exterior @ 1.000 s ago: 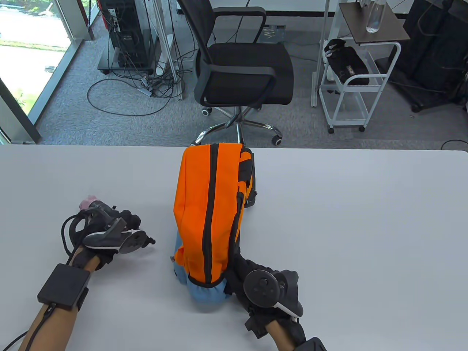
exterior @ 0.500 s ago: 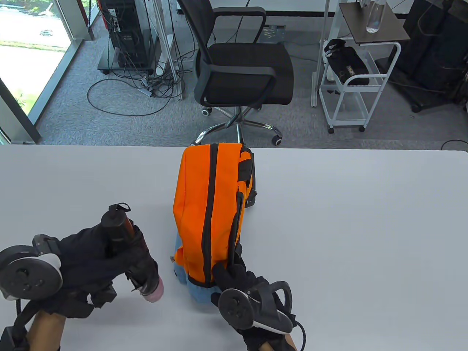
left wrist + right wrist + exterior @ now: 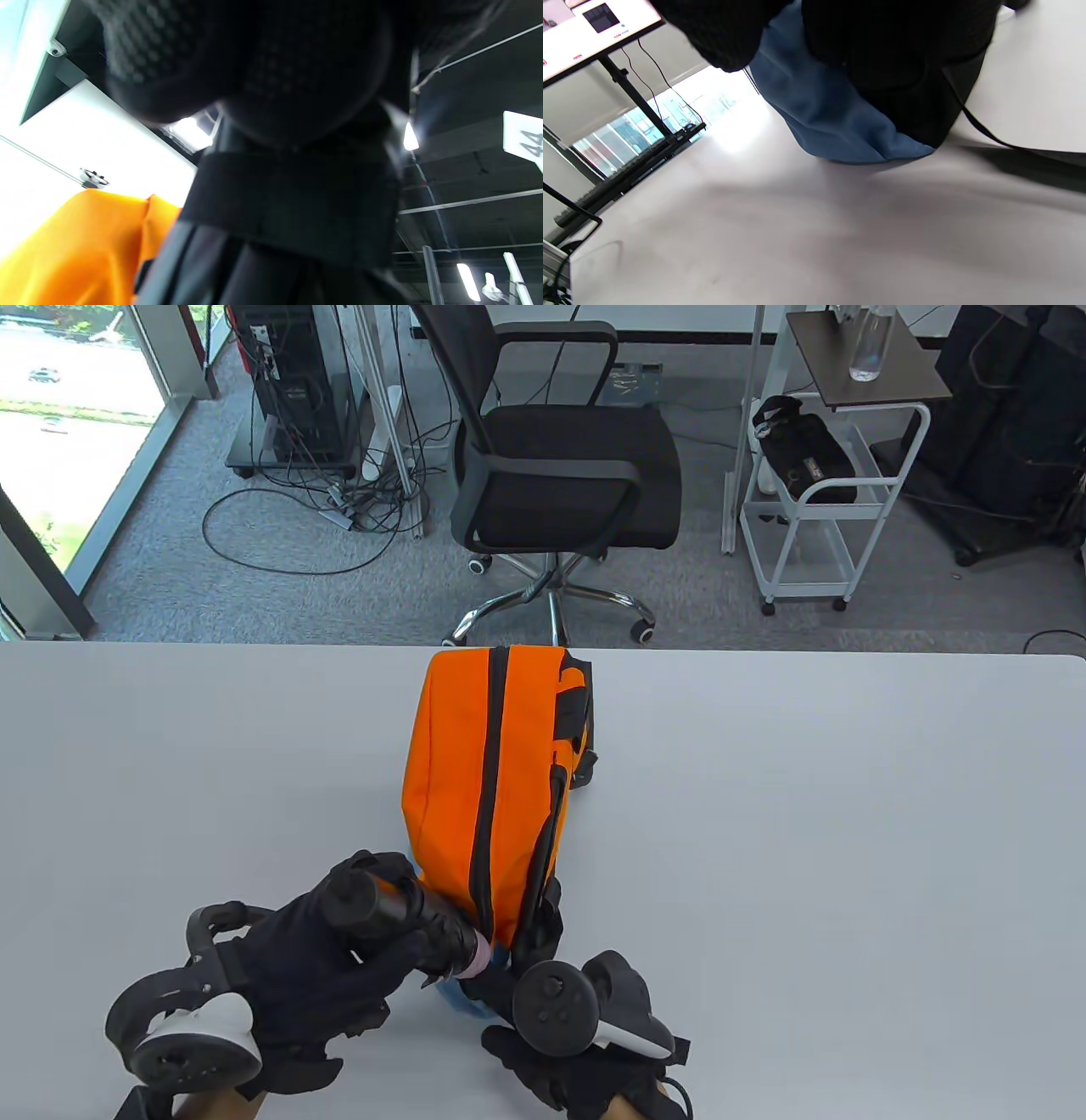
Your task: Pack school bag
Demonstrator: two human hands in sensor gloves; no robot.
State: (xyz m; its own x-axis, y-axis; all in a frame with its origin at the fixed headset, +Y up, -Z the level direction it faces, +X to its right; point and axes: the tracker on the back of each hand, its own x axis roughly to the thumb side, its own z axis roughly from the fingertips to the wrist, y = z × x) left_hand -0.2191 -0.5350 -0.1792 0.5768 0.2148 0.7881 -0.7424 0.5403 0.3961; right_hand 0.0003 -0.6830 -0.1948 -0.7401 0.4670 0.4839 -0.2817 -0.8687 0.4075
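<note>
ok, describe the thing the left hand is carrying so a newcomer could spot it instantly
On the white table, find the orange school bag at centre. At its near end the left hand grips a dark folded umbrella, the only cylinder there, its pink tip against the bag's blue-lined mouth.

White table [image 3: 806, 857], matte top, spans the full frame width; far edge runs straight, rounded corner at far right. One item sits directly on it: orange backpack [image 3: 475, 780] with black zipper trim and a light blue end, lying lengthwise down the middle, blue end toward the near edge, straps on its right side touching the tabletop.
</note>
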